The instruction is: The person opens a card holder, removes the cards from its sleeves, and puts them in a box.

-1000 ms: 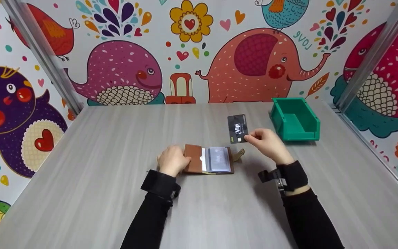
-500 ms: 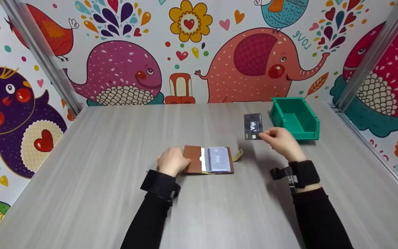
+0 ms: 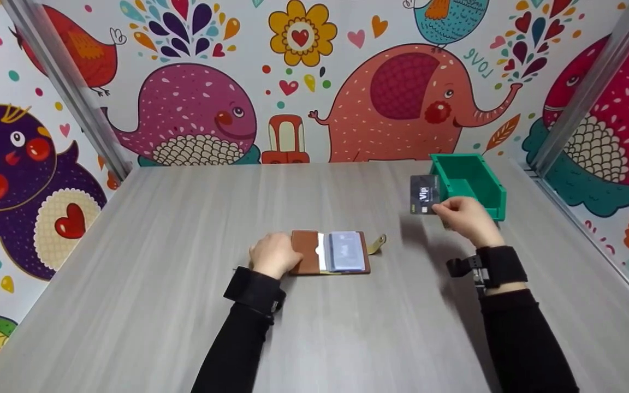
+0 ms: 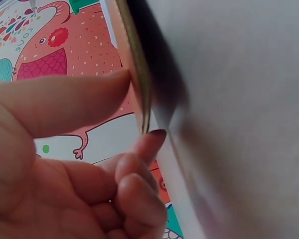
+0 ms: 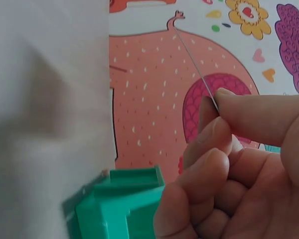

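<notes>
A brown card holder (image 3: 306, 252) lies spread out on the table, its clear plastic sleeves (image 3: 346, 251) facing up and its strap (image 3: 377, 244) sticking out to the right. My left hand (image 3: 273, 255) pinches the holder's left cover between thumb and fingers; in the left wrist view the cover edge (image 4: 139, 74) runs between them. Over the table, my right hand (image 3: 468, 219) pinches a black card (image 3: 423, 194) marked "Vip" by its lower right corner. The right wrist view shows that card edge-on as a thin line (image 5: 197, 69) from thumb and fingertips.
A green open-front bin (image 3: 470, 183) stands at the back right, just behind the right hand, and the card overlaps its left side in the head view. Patterned wall panels (image 3: 292, 82) close off the back and sides of the table (image 3: 183, 300).
My right hand has carried the card rightward and slightly back, away from the card holder and up to the bin's left side. The left hand keeps its grip on the cover.
</notes>
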